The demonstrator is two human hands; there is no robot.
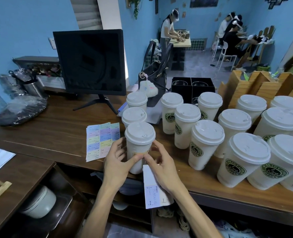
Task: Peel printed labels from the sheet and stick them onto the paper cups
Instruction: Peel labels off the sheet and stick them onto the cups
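At the counter's front edge, the left hand [117,159] cups the lidded paper cup [139,146] while the right hand [161,166] thumbs a label [141,154] onto it, gripping the label sheet [153,189] underneath.

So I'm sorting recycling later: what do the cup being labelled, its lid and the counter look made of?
Cup: matte cream paper, it seems. Lid: probably white plastic, moulded rim with slight sheen. Counter: wood or wood-look laminate, with brown grain streaks.
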